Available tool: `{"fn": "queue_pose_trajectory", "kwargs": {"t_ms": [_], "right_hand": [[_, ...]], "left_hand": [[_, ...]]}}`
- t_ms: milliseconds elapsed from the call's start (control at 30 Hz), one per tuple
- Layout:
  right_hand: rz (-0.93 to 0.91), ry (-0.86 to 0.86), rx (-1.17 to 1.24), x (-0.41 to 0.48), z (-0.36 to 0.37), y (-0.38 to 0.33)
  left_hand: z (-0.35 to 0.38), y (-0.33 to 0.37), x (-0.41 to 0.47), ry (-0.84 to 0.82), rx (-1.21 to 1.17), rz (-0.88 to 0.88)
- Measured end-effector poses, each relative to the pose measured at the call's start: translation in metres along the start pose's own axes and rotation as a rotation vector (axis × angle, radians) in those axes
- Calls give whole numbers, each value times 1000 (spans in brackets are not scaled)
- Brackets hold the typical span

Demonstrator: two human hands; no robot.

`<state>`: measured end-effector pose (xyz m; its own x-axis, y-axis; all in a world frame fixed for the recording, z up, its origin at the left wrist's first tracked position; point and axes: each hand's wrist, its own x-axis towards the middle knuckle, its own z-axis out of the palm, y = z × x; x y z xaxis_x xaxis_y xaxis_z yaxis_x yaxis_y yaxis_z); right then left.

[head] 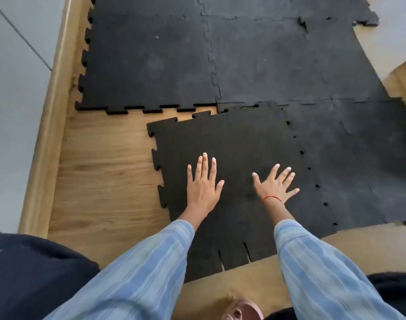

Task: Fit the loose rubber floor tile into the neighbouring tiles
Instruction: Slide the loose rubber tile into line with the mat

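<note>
A loose black rubber tile (pixel 234 139) with jigsaw edges lies on the wooden floor, turned slightly askew. Its far right corner and right edge meet the laid tiles (pixel 151 65), with small gaps along the right seam. A wedge of bare floor shows between its far edge and the tile row beyond. My left hand (pixel 203 185) rests flat on the tile, fingers spread. My right hand (pixel 274 187), with a red thread at the wrist, lies flat beside it, also with fingers spread. Neither hand grips anything.
Wooden floor (pixel 105 169) is bare to the left of the loose tile. A wooden skirting (pixel 49 125) runs along the left wall. A dark cloth mass (pixel 24 273) sits at the bottom left. A pinkish shoe (pixel 241 310) shows at the bottom edge.
</note>
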<state>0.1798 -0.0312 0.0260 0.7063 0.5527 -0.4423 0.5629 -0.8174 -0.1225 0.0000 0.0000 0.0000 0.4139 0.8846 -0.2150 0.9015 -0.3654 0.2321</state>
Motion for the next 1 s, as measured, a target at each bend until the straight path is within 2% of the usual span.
{"fn": "queue_pose_trajectory", "kwargs": {"t_ms": [133,333,467,600,767,867,1000], "right_hand": [[219,-54,134,33,-16,18],[242,-75,129,62,-40,60],[273,-65,98,73,-50,60],[262,-5,56,82,-50,56],[257,29,70,92,-48,58],[237,45,48,90,-52,59],[255,61,86,86,-53,60]], "left_hand": [[31,2,-1,-32,21,38],[27,2,3,-93,6,36],[25,-3,2,-79,23,30],[13,-30,4,-18,-57,-315],[-8,-57,17,-120,-273,-706],[-19,-47,24,-111,-382,-760],[-30,-47,37,-12,-630,-899]]}}
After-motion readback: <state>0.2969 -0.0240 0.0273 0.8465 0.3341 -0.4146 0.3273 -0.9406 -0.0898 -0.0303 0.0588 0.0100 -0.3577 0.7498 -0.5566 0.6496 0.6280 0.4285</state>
